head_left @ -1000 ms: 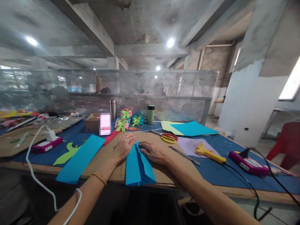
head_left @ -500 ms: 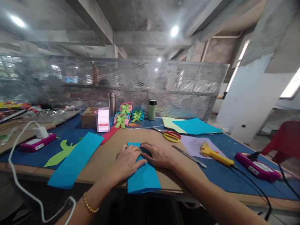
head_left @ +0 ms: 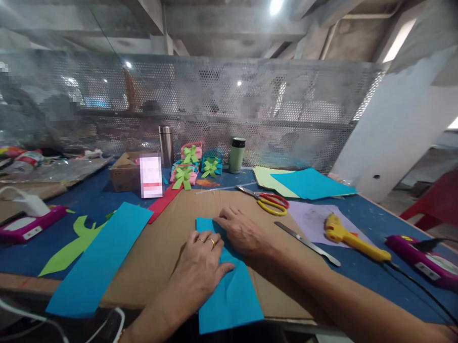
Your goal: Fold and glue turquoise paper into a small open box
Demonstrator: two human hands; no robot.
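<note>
A folded strip of blue paper [head_left: 229, 308] lies on a brown cardboard sheet [head_left: 157, 255], its near end reaching over the table's front edge. My left hand [head_left: 200, 261], with rings on it, holds the strip down with curled fingers, its thumb out to the right across the paper. At the far end, my right hand [head_left: 243, 234] has its fingers closed at the paper's right edge; its thumb is hidden. To the left rests a second, flat blue paper strip [head_left: 104, 258]. Right of my hands lie red-and-yellow-handled scissors [head_left: 272, 202] and a thin metal blade [head_left: 306, 243].
A yellow glue gun [head_left: 355, 239] lies on lilac paper [head_left: 307, 216], its cord trailing right past a purple power strip [head_left: 426, 264]. Behind stand small bow-topped paper pieces [head_left: 191, 165], a green tumbler [head_left: 237, 156], a steel flask [head_left: 166, 146] and a cardboard box [head_left: 125, 173].
The view has tilted down and come closer. My hands have moved apart along the strip: the right sits at its far end, the left nearer to me. More of the blue paper shows.
</note>
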